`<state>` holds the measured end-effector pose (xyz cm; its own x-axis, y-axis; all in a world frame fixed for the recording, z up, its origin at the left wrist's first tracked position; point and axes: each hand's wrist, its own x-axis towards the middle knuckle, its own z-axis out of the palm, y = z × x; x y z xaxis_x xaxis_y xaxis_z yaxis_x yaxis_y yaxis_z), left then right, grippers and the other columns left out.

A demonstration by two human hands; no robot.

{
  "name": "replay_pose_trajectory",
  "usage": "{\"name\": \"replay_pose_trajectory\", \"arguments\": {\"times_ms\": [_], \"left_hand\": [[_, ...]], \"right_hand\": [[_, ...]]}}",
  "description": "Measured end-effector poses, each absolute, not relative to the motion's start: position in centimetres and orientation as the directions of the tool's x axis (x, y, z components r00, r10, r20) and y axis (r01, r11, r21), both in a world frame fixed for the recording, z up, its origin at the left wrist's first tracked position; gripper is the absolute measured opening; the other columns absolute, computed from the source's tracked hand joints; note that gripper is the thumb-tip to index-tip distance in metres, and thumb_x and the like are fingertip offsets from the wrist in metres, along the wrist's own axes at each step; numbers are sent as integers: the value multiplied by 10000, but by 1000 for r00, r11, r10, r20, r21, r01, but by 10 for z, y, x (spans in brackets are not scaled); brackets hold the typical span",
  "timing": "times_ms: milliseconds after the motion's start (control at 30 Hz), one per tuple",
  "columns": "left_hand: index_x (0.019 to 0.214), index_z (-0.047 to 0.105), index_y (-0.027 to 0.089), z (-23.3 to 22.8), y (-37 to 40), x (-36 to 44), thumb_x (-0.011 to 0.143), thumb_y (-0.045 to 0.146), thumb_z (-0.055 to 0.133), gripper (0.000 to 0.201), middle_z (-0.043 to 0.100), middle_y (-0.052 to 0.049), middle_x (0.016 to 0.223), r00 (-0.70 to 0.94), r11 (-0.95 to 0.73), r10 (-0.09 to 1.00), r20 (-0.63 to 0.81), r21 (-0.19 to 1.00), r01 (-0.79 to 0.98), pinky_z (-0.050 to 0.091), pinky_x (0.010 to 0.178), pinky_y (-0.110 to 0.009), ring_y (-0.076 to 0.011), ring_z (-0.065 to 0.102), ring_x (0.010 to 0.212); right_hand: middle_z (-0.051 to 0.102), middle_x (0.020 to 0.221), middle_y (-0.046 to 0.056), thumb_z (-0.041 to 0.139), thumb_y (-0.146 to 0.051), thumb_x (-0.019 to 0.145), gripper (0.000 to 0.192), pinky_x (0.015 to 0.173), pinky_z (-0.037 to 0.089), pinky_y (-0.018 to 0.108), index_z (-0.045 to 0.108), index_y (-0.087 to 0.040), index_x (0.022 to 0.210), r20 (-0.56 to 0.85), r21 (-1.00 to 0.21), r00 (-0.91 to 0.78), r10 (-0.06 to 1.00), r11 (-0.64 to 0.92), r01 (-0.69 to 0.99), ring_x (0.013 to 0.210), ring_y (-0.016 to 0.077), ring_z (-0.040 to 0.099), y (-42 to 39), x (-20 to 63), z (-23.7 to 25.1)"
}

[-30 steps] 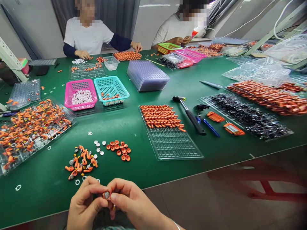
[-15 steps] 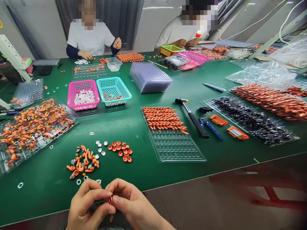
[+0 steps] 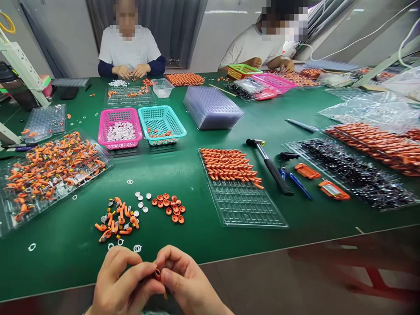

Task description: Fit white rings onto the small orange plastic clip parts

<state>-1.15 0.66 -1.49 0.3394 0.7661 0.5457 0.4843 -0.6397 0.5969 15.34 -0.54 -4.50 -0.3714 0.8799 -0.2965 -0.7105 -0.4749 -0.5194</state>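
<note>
Both hands, left hand [image 3: 123,284] and right hand [image 3: 183,284], pinch one small orange part [image 3: 158,274], seemingly light, rigid and best gripped by its rim.

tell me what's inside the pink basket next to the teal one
The pink basket holds a heap of small white ring-like pieces. Whatever lies under that heap is covered.

Small orange part [image 3: 158,274], mostly hidden, pinched between fingers of both hands, above table edge.
</note>
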Motion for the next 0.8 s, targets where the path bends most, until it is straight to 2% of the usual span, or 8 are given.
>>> {"name": "replay_pose_trajectory", "arguments": {"times_ms": [267,467,633,800], "left_hand": [[1010,706,224,-15,4,-10,804,224,777,218,617,-18,759,289,-601,797,530,646,471,495,636,-258,-179,574,695],[1159,672,262,-18,5,-13,888,222,684,274,589,-23,834,371,-551,827,422,737,391,516,630,-220,-157,596,719],[1096,703,287,-23,7,-16,904,214,652,212,576,-22,826,414,-483,846,337,813,325,511,575,-206,-150,607,688],[1055,727,276,-15,12,-9,885,146,658,225,595,-12,761,425,-504,824,374,826,251,519,563,-192,-142,617,651]], "right_hand": [[669,692,-5,914,-360,655,342,534,376,180,678,-147,782,-334,-510,-372,866,-498,-701,558,66,528,-6,153,-43],[683,729,-2,933,-307,624,352,589,429,187,657,-154,779,-300,-561,-347,889,-458,-689,623,89,581,-6,156,-45],[654,766,-8,915,-287,650,350,620,459,205,635,-166,821,-282,-619,-377,882,-468,-631,646,95,575,-2,164,-42],[625,782,-16,891,-329,685,375,609,428,193,599,-167,856,-225,-659,-401,888,-442,-608,638,80,531,-2,161,-42]]}}
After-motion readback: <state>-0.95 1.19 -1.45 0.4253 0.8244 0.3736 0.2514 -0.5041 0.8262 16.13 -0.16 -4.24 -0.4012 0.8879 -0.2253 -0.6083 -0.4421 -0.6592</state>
